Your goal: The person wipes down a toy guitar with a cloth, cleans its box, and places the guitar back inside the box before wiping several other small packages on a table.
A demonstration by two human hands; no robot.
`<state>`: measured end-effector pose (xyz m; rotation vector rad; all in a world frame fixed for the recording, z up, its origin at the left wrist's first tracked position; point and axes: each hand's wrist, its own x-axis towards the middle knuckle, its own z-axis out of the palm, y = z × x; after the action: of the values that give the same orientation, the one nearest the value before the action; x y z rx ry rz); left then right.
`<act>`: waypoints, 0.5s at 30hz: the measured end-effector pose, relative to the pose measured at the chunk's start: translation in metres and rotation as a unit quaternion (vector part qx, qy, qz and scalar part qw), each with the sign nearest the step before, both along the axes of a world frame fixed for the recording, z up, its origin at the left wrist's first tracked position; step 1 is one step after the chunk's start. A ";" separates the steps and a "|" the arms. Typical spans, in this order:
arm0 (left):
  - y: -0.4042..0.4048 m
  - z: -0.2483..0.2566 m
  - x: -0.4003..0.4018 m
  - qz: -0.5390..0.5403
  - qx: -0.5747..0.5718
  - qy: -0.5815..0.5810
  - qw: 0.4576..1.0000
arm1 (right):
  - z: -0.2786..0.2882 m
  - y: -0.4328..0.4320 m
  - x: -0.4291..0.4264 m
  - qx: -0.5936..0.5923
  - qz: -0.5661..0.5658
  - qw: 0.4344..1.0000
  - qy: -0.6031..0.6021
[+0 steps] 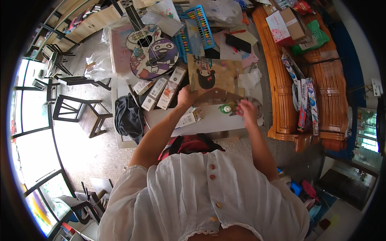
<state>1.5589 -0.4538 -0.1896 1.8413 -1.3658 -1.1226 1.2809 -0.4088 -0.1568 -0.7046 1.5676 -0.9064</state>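
A snap document folder (217, 75) of tinted see-through plastic, printed with a black-haired cartoon figure, lies over the far side of the table. My left hand (186, 97) grips its lower left edge. My right hand (247, 111) is just off the folder's lower right corner, its fingers apart and slightly curled, with nothing clearly held. Left of that hand stands a small bottle with green and white parts (225, 108). A crumpled grey cloth or bag (256, 105) is partly hidden behind the hand. White tissue (250, 79) rests at the folder's right side.
A decorated ukulele (150, 51), several narrow boxes (172, 87), a blue case of paints (200, 27) and a black phone (238, 43) crowd the table (208, 120). Dark fabric (129, 116) hangs at the left edge. A wooden bench (280, 90) bears cartons; a chair (87, 116) stands left.
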 end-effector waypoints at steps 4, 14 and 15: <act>0.001 0.064 -0.021 0.047 -0.091 0.199 0.975 | 0.041 0.001 0.041 0.186 0.075 0.946 -0.255; 0.020 0.077 0.039 0.011 -0.006 0.257 0.966 | 0.019 -0.070 0.052 0.018 -0.053 0.995 -0.082; 0.019 0.064 0.064 0.071 -0.078 0.268 0.958 | 0.021 -0.072 0.043 0.024 -0.043 0.999 0.012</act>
<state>1.6227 -0.4344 -0.1257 1.3601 -0.9590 -1.2771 1.3241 -0.4812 -0.1355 -0.6184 1.6459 -0.9235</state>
